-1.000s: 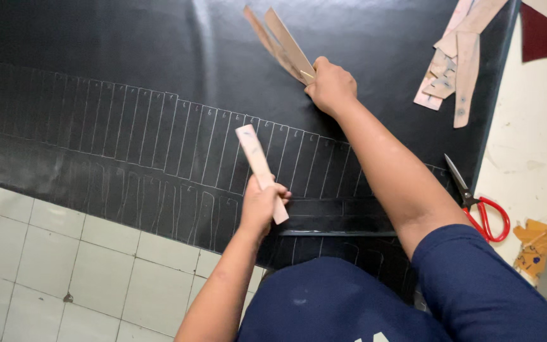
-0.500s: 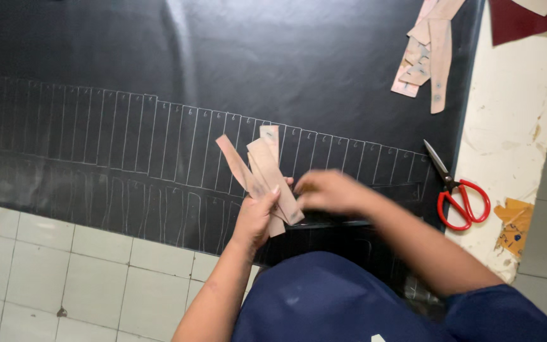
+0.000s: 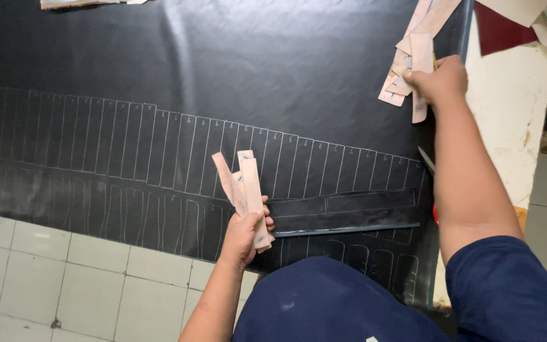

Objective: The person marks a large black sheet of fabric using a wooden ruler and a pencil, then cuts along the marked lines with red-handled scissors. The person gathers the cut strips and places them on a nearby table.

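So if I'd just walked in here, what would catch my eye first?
Probably the big black sheet spread across the view, ruled with rows of narrow chalk outlines. Next, the left hand near the bottom middle, gripping a few pale card strips, and the right hand at the upper right on a loose pile of similar strips.

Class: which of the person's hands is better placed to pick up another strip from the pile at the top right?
Probably the right hand: it already touches the strip pile, while the left hand holds strips far from it.
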The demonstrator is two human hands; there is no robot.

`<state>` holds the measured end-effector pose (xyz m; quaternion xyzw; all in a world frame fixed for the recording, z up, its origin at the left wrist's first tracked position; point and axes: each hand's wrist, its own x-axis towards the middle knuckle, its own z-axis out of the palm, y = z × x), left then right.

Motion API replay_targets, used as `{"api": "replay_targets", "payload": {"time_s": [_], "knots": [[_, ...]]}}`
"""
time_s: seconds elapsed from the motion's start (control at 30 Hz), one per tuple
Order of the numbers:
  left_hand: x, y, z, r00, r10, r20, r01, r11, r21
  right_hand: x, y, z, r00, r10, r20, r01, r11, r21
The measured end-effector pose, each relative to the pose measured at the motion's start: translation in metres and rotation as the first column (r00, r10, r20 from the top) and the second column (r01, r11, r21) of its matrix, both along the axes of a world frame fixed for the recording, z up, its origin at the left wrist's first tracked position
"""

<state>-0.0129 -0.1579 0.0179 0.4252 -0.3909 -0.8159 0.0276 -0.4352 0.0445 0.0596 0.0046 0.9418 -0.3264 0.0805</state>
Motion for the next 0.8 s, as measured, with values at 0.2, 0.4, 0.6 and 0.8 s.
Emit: {"api": "replay_targets", "payload": {"time_s": [0.2,0.4,0.6,0.8], "knots": [[0.001,-0.003,-0.002,0.997,-0.059,0.040,0.060,0.997,-0.046,-0.005,0.006,0.003,0.994,0.100,0.041,-0.094,0.988,-0.120],[-0.004,-0.003,0.000,0.989,-0.147,-0.007,0.146,0.986,-0.077,0.043,-0.010,0.014,0.862,0.458,0.217,-0.359,0.854,-0.376],[-0.033,0.011,0.008,0.922,-0.373,-0.106,0.345,0.914,-0.214,0.196,-0.060,-0.004,0.405,0.828,0.388,-0.537,0.558,-0.632],[-0.035,0.019,0.013,0.960,-0.189,-0.207,0.199,0.979,0.033,0.202,-0.064,-0.016,0.696,0.692,0.193,-0.557,0.690,-0.463]]}}
